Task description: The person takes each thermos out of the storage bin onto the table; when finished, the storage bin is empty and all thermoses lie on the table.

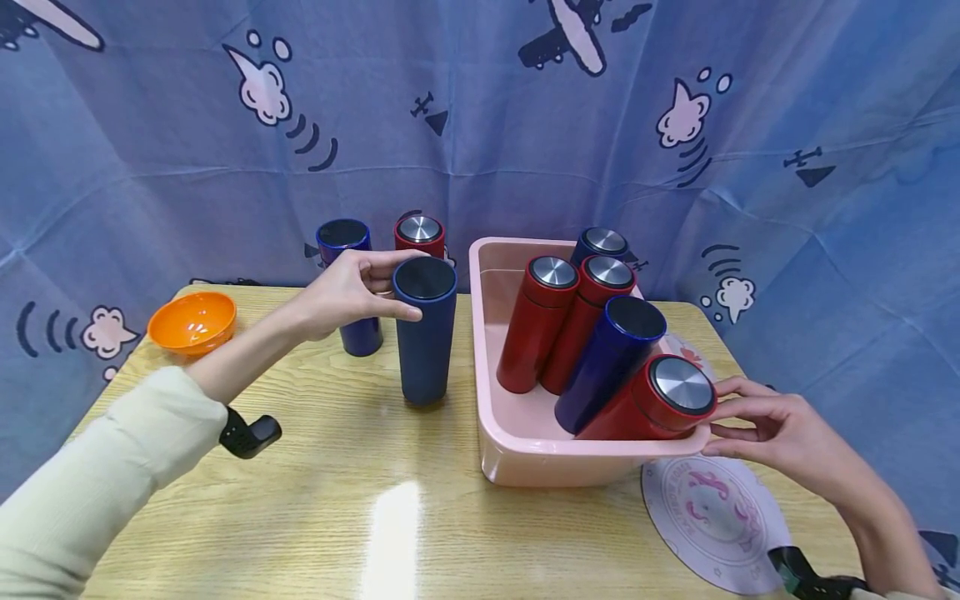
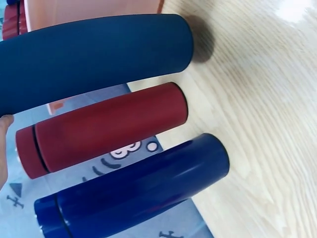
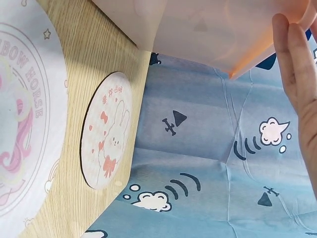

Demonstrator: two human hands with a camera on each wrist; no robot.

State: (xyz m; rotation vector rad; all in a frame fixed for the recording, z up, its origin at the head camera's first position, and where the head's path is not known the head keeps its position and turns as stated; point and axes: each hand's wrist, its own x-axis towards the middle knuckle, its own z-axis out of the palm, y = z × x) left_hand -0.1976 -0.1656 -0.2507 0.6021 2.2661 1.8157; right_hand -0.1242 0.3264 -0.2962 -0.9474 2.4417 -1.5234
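Note:
My left hand (image 1: 348, 296) grips a matte dark blue thermos (image 1: 425, 350) near its top, thumb on the near side and fingers behind. The thermos is upright just left of a pink plastic bin (image 1: 491, 450); whether its base touches the table I cannot tell. Behind it stand a glossy blue thermos (image 2: 143, 191) and a red thermos (image 2: 109, 126). Inside the bin lean red thermoses (image 1: 536, 333), a shiny blue one (image 1: 607, 367) and a dark blue one (image 1: 600, 242). At the bin's right near corner, my right hand (image 1: 776, 429) holds the rim, beside a tilted red thermos (image 1: 645, 400).
An orange bowl (image 1: 193, 325) sits at the table's left back. Right of the bin lie a round Rainbow Horse mat (image 1: 716, 525) and a smaller round rabbit mat (image 3: 106, 134). A blue patterned curtain (image 1: 375, 108) hangs behind the wooden table (image 1: 300, 500).

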